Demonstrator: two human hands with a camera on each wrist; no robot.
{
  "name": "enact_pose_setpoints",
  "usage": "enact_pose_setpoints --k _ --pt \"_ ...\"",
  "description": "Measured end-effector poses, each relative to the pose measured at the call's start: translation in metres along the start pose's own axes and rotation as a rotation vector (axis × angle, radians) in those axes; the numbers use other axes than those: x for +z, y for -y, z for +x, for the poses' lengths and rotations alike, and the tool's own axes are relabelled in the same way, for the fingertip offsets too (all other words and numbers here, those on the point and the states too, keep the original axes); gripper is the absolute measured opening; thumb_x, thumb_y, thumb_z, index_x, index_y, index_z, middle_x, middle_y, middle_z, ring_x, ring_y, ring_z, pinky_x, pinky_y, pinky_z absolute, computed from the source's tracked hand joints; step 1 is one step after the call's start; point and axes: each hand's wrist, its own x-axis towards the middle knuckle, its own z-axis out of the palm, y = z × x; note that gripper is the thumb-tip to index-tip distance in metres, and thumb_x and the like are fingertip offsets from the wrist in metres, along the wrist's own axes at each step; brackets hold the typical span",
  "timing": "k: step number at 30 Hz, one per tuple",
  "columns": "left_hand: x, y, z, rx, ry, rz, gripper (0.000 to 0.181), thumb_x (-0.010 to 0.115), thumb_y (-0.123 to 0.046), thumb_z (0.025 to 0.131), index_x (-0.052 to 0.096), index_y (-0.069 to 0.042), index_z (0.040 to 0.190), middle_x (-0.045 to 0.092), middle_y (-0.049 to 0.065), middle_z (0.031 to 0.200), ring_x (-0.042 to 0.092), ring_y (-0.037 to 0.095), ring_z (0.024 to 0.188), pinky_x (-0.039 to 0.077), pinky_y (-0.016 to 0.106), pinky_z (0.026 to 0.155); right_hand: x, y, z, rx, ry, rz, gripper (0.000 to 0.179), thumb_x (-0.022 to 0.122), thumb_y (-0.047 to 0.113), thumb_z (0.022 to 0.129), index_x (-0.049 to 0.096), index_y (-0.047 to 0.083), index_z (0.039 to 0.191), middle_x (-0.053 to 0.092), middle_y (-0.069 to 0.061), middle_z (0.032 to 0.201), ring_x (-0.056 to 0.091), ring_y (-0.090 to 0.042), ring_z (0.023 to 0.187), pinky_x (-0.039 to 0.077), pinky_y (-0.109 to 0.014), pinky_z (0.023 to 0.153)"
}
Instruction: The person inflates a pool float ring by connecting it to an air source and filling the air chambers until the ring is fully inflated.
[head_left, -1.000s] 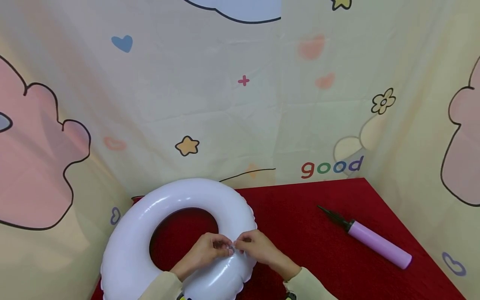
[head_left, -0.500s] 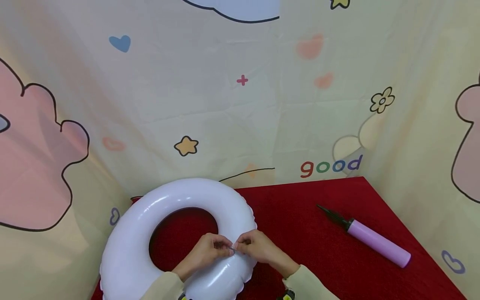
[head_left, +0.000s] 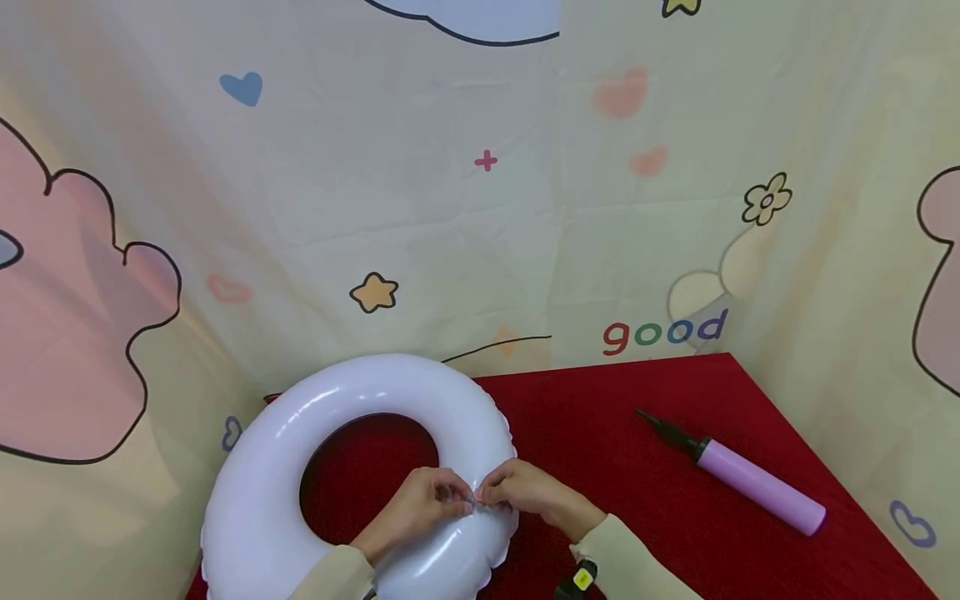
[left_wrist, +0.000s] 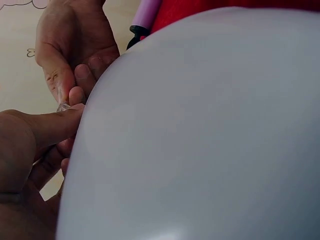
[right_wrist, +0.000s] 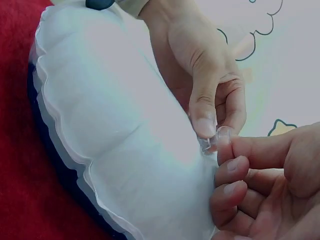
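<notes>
A white inflated swim ring [head_left: 352,385] lies on the red-covered table, plump and taut. On its right part both hands meet at a small clear plastic valve [right_wrist: 206,144]. My left hand [head_left: 420,510] pinches the valve between thumb and fingers. My right hand [head_left: 536,493] pinches the clear valve cap [right_wrist: 224,133] between thumb and forefinger, right beside the left thumb. In the left wrist view the fingertips mostly cover the valve, and the ring's smooth side fills much of the picture. Whether the cap is seated in the valve I cannot tell.
A purple hand pump [head_left: 761,487] with a black nozzle lies at the right of the red cloth [head_left: 592,417]. Behind the table hangs a pale curtain [head_left: 420,192] printed with hearts, stars and the word "good". More curtain stands at both sides.
Both hands have shifted very slightly to the right at the valve, still pinching. The right wrist has turned a little. The pump stays in its place.
</notes>
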Motion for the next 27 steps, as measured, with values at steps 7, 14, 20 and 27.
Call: enact_pose_setpoints --k 7,14,20,27 --pt "0.001 -0.001 -0.001 0.005 -0.007 0.003 0.01 0.076 -0.008 0.08 0.076 -0.014 0.088 0.067 -0.002 0.076 0.052 -0.001 0.07 0.044 0.019 0.064 0.006 0.0 0.0 -0.025 -0.067 -0.117 0.014 0.067 0.012 0.085 0.073 0.002 0.079 0.054 0.003 0.066 0.048 -0.013 0.068 0.04 -0.028 0.058" --pt "0.002 0.002 -0.001 0.012 0.014 -0.001 0.01 0.075 -0.006 0.082 0.075 -0.011 0.09 0.066 0.0 0.077 0.052 0.0 0.071 0.044 0.017 0.065 0.013 -0.001 -0.001 -0.026 -0.14 -0.179 0.014 0.068 0.014 0.085 0.073 0.005 0.075 0.062 -0.001 0.075 0.053 -0.016 0.077 0.047 -0.033 0.063" --pt "-0.002 0.002 -0.002 -0.029 -0.007 0.013 0.008 0.075 -0.009 0.083 0.075 -0.013 0.089 0.065 -0.002 0.077 0.053 0.0 0.071 0.044 0.017 0.065 0.015 -0.003 -0.001 -0.077 -0.13 -0.155 0.016 0.068 0.017 0.087 0.072 0.005 0.077 0.06 0.0 0.072 0.053 -0.015 0.075 0.047 -0.032 0.061" --pt "-0.004 -0.001 0.0 -0.052 0.026 0.021 0.011 0.075 -0.01 0.083 0.074 -0.01 0.094 0.065 -0.001 0.08 0.052 0.002 0.071 0.043 0.018 0.064 0.009 -0.007 0.002 -0.042 -0.107 -0.083 0.022 0.067 0.025 0.09 0.073 0.005 0.082 0.047 0.004 0.062 0.045 -0.012 0.066 0.038 -0.028 0.057"
